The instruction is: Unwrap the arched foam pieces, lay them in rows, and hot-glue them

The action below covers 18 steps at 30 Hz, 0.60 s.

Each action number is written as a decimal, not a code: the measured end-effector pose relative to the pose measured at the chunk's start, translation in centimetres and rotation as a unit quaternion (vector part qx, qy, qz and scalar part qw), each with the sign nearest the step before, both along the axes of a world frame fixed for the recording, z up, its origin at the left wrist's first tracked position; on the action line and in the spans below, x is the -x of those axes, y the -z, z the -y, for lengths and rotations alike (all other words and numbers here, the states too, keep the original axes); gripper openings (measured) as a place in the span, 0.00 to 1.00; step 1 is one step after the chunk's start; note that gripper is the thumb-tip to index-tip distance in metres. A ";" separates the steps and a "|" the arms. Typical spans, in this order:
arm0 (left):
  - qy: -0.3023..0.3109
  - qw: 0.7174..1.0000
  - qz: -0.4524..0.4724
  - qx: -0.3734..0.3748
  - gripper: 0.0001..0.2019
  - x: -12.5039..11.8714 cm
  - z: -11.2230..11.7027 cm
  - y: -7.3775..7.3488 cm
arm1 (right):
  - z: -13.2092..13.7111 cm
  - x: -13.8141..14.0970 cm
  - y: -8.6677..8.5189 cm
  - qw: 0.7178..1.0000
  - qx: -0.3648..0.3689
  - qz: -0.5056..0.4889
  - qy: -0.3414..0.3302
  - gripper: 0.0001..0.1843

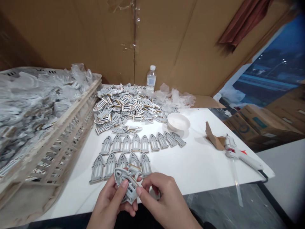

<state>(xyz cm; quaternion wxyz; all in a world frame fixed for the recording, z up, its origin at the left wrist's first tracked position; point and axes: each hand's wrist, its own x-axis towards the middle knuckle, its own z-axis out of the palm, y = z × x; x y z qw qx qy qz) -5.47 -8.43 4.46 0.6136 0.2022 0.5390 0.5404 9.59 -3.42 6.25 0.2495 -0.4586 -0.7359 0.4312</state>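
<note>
My left hand (111,200) grips a grey arch-shaped window piece (125,184) at the table's near edge, thumb on top. My right hand (162,197) is curled, its thumb and fingers pinching the same piece from the right. Just beyond lie two rows of matching grey arch pieces (135,143) laid face up on the white table (202,165). A big loose pile of the same pieces (124,106) sits further back.
A beige plastic crate (71,127) full of bagged pieces stands at the left. A white bowl (178,121), a water bottle (151,79), crumpled clear bags (176,97), a scrap of cardboard (213,136) and a white glue gun (238,154) lie at the right. Cardboard walls stand behind.
</note>
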 end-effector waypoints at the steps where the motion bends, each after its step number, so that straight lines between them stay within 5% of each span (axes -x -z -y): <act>1: 0.002 1.000 0.004 0.000 0.20 -0.2 0.0 0.0 | 0.0 0.1 0.0 0.999 0.039 -0.009 -0.005 0.10; 6: -0.027 0.999 0.028 0.030 0.26 -1.1 -0.2 -0.2 | -0.7 -1.3 -0.8 0.983 0.160 -0.083 -0.020 0.16; 12: -0.075 0.996 0.033 0.039 0.28 -1.8 -0.7 -1.2 | -2.6 -5.2 -2.0 0.990 0.075 0.026 0.117 0.22; 18: -0.060 0.997 0.034 0.034 0.27 -1.5 -0.8 -1.2 | -3.7 -5.1 -1.2 0.962 0.007 0.245 0.120 0.19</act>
